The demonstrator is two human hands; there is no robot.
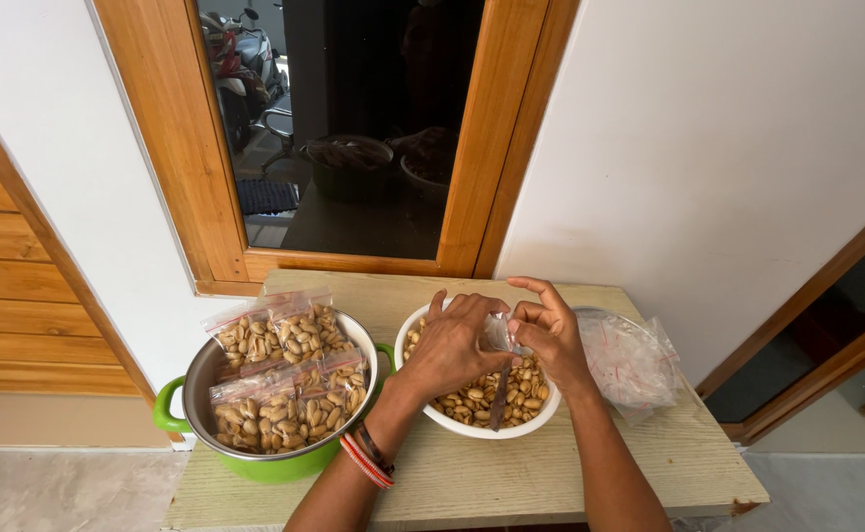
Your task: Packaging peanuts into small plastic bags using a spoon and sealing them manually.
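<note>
Small clear bag [498, 333] pinched between left hand [449, 347], right hand [547, 335].

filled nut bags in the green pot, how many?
4 visible in the green pot: back-left bag, back-right bag, front-left bag, front-right bag. More may lie hidden underneath.

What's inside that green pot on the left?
The green pot holds small clear bags filled with peanuts, piled up past its rim. They cover everything beneath, so the bottom and any lower bags cannot be seen.
</note>
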